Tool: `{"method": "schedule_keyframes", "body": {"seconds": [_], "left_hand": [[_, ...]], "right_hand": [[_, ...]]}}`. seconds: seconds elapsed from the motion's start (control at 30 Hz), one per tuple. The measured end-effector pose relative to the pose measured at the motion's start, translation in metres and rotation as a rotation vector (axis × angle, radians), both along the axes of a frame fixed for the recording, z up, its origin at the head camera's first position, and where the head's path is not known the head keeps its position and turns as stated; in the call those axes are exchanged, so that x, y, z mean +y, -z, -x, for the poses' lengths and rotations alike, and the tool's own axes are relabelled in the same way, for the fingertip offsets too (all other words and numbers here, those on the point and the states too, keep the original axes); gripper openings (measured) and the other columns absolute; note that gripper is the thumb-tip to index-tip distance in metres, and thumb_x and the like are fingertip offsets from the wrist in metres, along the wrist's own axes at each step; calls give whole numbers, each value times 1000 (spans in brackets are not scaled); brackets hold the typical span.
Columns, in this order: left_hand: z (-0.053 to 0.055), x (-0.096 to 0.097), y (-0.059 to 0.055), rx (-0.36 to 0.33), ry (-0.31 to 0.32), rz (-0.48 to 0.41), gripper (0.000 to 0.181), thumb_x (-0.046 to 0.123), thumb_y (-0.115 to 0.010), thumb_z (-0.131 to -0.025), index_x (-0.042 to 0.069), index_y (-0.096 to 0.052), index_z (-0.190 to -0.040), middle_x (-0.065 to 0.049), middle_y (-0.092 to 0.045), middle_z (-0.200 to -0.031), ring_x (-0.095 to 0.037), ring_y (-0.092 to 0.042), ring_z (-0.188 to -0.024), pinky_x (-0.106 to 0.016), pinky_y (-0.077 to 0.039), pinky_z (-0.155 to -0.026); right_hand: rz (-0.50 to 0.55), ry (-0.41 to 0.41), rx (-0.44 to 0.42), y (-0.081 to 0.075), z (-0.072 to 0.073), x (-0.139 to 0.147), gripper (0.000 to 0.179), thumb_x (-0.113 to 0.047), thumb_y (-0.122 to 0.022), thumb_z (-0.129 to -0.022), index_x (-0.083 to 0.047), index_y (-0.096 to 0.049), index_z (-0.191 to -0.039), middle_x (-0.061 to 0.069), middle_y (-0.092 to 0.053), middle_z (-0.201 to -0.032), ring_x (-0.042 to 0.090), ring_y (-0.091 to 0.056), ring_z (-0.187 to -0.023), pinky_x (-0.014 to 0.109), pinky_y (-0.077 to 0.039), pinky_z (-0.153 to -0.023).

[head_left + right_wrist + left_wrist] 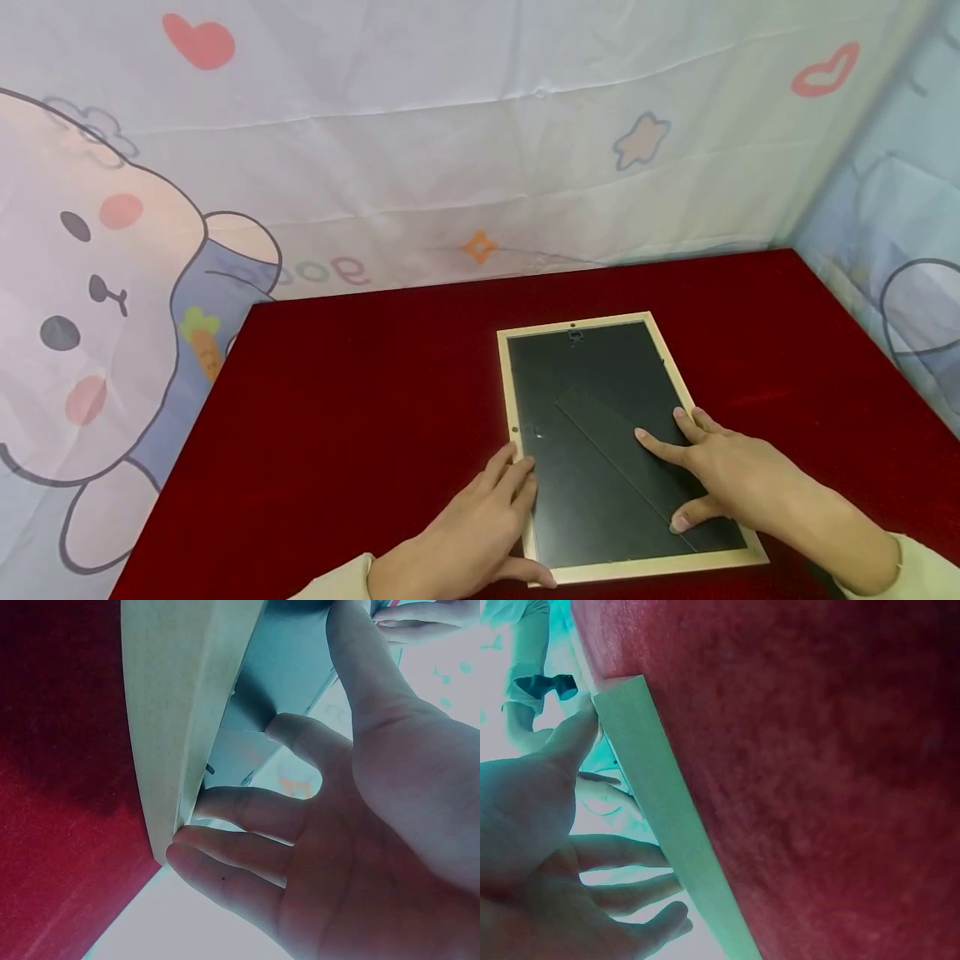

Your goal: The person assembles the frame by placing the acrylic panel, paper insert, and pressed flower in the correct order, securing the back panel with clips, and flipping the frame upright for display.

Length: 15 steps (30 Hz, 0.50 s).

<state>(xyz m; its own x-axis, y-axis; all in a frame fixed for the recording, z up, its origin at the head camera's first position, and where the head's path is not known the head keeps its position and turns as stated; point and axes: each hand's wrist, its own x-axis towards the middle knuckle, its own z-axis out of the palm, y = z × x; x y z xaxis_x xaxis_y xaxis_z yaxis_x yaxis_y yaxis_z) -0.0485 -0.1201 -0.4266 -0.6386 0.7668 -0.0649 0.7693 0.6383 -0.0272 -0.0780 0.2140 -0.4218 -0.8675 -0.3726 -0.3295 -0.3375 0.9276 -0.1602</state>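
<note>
A picture frame (581,323) with a pale wooden border lies back side up on the red cloth, its black backing panel (592,367) showing. A flat stand leg (607,429) runs diagonally across the panel. My left hand (480,521) rests along the lower left border, fingertips on the edge and thumb at the bottom corner. With fingers spread, my right hand (731,475) touches the panel with index finger and thumb, while its other fingertips rest on the right border. The wooden edge (652,757) fills the middle of the left wrist view; the right wrist view shows the opposite side (180,712).
Red cloth (360,417) covers the table around the frame. Small dark hangers (575,336) sit at the panel's top and left sides. Behind the table hangs a pale printed curtain (420,167) with a cartoon animal, hearts and stars; it continues along the right side.
</note>
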Motion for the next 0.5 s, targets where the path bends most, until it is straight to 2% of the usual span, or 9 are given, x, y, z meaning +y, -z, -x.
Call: {"method": "schedule_keyframes", "body": {"seconds": [0.2,0.27,0.33,0.43,0.5], "left_hand": [[6,4,0,106,86,-37,91,83,-60,-83,3,-75,-123,-11,-68,-136,-39,-46,-147,-36,-43,-124],[6,4,-1,113,97,-47,87,83,-61,-82,5,-78,-117,-10,-69,-133,-38,-46,-147,-37,-41,-126],[5,3,-2,70,78,-28,90,82,-59,-84,3,-75,-125,-11,-66,-139,-38,-44,-149,-36,-42,-125],[2,1,-4,-53,21,-1,96,80,-57,-88,1,-63,-142,-13,-56,-154,-37,-39,-155,-34,-45,-122],[2,2,-5,-101,-12,17,98,79,-56,-90,1,-56,-149,-14,-50,-159,-37,-37,-157,-34,-47,-121]], "right_hand": [[8,0,11,2,-1,2,109,-62,-86,-63,-31,-47,-159,36,-40,-161,60,-40,-147,33,-57,-59],[9,-3,16,3,-1,1,109,-62,-87,-63,-30,-47,-159,36,-41,-161,60,-40,-146,35,-58,-61],[8,-9,17,4,-2,1,109,-62,-86,-63,-30,-47,-159,36,-41,-160,60,-41,-146,37,-60,-62],[5,-18,21,3,-2,1,108,-63,-86,-63,-30,-48,-159,36,-43,-159,60,-42,-145,44,-63,-68],[9,-21,17,2,-2,2,108,-63,-85,-64,-29,-48,-159,36,-41,-160,61,-40,-146,44,-64,-69]]}}
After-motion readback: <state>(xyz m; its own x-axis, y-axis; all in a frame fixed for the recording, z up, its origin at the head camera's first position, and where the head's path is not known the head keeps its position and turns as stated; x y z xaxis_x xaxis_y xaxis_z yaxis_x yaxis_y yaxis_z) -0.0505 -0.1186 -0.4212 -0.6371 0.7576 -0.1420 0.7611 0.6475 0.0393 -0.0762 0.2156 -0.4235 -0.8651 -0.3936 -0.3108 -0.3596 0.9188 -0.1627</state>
